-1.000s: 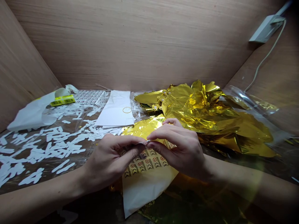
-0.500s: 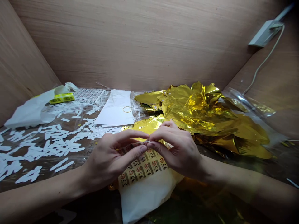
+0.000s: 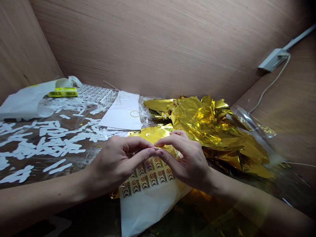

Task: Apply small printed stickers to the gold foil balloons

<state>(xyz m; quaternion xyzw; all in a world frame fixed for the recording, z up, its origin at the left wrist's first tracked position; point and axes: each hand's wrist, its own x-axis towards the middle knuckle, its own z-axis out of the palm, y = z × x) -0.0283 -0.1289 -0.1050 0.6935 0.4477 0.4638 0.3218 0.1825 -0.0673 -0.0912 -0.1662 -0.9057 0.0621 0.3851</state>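
Moved: the head view is tilting and sliding, so the wood-grain back panel (image 3: 158,42) and the white wall socket (image 3: 273,60) are sitting lower and further left in the picture, while the left hand (image 3: 116,161) and the right hand (image 3: 189,161) are staying together near the middle.

Left hand: it is curling inward, with the thumb and forefinger closing on a small pale tab (image 3: 155,148).

Right hand: it is reaching in from the other side, with the thumb and forefinger pinching that same tab from the opposite edge, so neither hand is releasing it.

Held thing: the small pale tab is sitting between the meeting fingertips, just above the labels, and it is too small for its print or shape to be made out.

Labels: a sheet of printed labels (image 3: 148,176) with red prohibition signs and CE marks is lying directly under the hands, on a white paper backing (image 3: 150,212), with a gold foil piece (image 3: 153,135) showing beyond it.

Rest: a heap of crumpled gold foil (image 3: 209,121) is lying to the right; a white paper strip (image 3: 120,110) is carrying a thin gold ring (image 3: 134,114); white cut-out shapes (image 3: 49,136) are scattering across a clear plastic sheet (image 3: 81,161) to the left, near a yellow barcode label (image 3: 63,92).
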